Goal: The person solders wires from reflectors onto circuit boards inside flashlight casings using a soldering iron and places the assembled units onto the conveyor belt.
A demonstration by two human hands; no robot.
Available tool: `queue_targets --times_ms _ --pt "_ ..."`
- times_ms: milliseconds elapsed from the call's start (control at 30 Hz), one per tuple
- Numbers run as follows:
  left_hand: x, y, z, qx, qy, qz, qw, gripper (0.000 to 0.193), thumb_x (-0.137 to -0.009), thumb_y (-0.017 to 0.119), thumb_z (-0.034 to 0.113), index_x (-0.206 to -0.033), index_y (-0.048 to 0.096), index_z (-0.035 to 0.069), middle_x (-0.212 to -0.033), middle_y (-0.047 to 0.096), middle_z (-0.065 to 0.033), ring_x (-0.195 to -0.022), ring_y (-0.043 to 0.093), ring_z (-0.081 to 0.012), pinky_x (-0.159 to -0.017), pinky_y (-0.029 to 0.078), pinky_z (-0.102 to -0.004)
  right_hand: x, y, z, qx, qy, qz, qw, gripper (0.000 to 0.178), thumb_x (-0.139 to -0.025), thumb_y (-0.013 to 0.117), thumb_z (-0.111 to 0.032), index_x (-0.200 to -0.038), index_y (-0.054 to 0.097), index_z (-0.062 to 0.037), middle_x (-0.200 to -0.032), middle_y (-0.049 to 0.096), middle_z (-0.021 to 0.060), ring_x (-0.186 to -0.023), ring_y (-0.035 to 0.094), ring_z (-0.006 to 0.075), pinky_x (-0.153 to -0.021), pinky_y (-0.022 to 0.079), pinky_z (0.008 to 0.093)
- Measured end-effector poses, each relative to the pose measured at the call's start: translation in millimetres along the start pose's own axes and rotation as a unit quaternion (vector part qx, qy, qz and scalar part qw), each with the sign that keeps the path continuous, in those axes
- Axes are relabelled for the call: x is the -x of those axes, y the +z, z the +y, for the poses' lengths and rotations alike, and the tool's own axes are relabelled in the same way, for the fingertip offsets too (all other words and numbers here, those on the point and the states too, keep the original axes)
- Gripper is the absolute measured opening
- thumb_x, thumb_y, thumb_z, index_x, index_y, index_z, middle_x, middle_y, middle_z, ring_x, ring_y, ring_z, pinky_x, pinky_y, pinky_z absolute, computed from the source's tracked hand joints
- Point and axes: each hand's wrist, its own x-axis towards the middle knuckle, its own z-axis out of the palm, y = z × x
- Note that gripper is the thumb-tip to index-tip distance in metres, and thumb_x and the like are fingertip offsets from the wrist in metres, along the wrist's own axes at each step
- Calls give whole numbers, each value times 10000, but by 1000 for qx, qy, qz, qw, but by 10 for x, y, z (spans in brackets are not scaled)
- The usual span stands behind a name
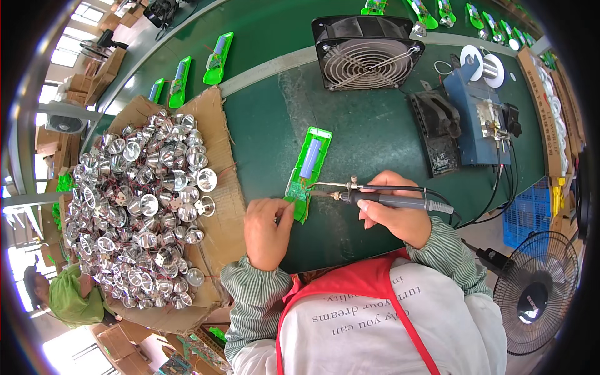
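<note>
A bright green half-casing (318, 134) lies on the green bench in front of me, with a pale blue cylindrical battery (310, 159) and a small green circuit board (301, 189) in it. My left hand (267, 230) is closed at the casing's lower left edge. Its thumb and forefinger are pinched beside the board; what they hold is too small to tell. In my right hand (400, 215) is a grey-handled soldering iron (390, 200) with a thin feed tube (331, 184) along it. The iron's tip points left and reaches the board.
Many shiny reflector cups (147, 206) with wires fill a cardboard sheet (219, 162) on the left. A framed fan (369, 53) stands beyond the casing. A blue solder-feeding unit (478, 119) with a wire spool (492, 70) sits right, its cables trailing to the iron. More green casings (218, 59) line the far strip.
</note>
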Motion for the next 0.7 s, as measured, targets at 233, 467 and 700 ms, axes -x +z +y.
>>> queue_targets --times_ms 233,467,700 --pt "-34 -4 13 62 -15 50 997 71 -754 599 52 -775 580 -13 -751 556 -114 -719 533 -248 -620 421 -327 -15 60 18 -11 -4 -9 1000 149 -770 602 -47 -859 510 29 -756 591 90 -630 582 112 -535 496 239" --pt "-102 42 -27 -25 22 13 999 76 -756 585 53 -743 555 -15 -796 577 -127 -760 537 -286 -681 414 -355 -99 116 60 -12 -11 0 1000 140 -779 595 -49 -862 513 27 -728 592 85 -606 580 105 -524 490 233" --pt "-112 31 2 -36 24 9 999 67 -744 586 46 -729 554 -12 -787 573 -123 -768 529 -292 -686 409 -365 -136 123 70 -5 4 -2 1000 137 -783 592 -57 -862 511 21 -703 594 78 -574 574 104 -524 473 234"
